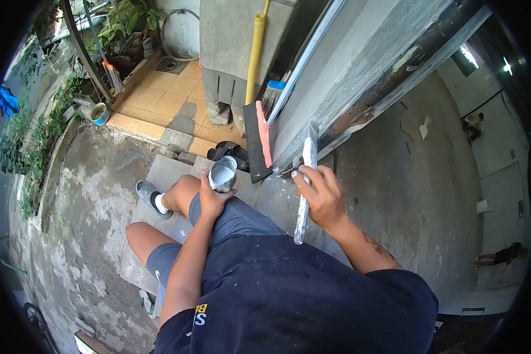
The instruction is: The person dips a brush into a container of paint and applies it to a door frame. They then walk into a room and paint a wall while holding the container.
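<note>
My left hand (213, 197) is wrapped round a small can (223, 175) of whitish paint, held upright over my thigh with its open top showing. In my right hand (323, 196) is a paint-spattered brush (302, 219), gripped by its handle. Its pale bristle end (310, 144) points up beside the lower part of the grey wall edge (330, 100); whether it touches the wall I cannot tell.
A pink and black squeegee (262, 141) leans against the wall, near a yellow pipe (255, 59) and a blue broom (275, 88). Black sandals (229, 154) lie beyond the can. Two people are visible at the far right.
</note>
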`<state>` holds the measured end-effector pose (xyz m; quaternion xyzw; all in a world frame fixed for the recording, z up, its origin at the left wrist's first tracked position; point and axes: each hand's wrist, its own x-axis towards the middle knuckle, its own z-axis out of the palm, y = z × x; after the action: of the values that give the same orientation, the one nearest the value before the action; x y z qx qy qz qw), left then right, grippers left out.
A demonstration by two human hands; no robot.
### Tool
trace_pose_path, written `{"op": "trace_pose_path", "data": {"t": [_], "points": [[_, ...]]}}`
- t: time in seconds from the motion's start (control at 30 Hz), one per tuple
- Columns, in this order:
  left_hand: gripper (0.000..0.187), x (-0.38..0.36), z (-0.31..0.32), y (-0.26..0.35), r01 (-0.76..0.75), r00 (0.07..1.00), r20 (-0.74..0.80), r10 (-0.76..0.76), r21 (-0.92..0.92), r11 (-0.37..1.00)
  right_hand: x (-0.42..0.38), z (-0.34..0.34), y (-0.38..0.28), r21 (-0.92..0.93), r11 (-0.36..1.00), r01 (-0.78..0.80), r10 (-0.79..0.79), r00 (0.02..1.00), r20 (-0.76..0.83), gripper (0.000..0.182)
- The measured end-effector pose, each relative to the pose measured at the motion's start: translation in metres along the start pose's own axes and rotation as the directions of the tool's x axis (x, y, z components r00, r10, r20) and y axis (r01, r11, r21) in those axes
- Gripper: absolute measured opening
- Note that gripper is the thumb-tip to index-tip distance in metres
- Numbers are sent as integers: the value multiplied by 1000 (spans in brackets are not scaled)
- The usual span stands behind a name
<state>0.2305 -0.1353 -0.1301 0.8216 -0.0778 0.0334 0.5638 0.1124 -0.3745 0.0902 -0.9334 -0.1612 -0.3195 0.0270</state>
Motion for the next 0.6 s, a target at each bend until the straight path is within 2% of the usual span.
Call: {"op": "trace_pose_path", "data": {"t": [0.13,0.23,0.4,0.5,0.6], "points": [[101,0,0,2,6,1000,15,-6,-24,1000,33,-12,6,27,986,164,-162,984,-75,22],[101,0,1,-1,-17,1000,20,18,-27,999,56,-7,9,-54,972,229,-231,973,-22,14],[102,-2,0,0,-37,999,-15,38,44,998,79,8,14,-132,960,248,-245,969,41,8],[101,-1,-1,-2,12,999,30,-11,-36,999,89,8,15,-134,970,202,-196,979,61,9],[101,-2,-1,2,1,1000,25,-1,-10,1000,97,12,21,-118,975,187,-179,981,71,9]]}}
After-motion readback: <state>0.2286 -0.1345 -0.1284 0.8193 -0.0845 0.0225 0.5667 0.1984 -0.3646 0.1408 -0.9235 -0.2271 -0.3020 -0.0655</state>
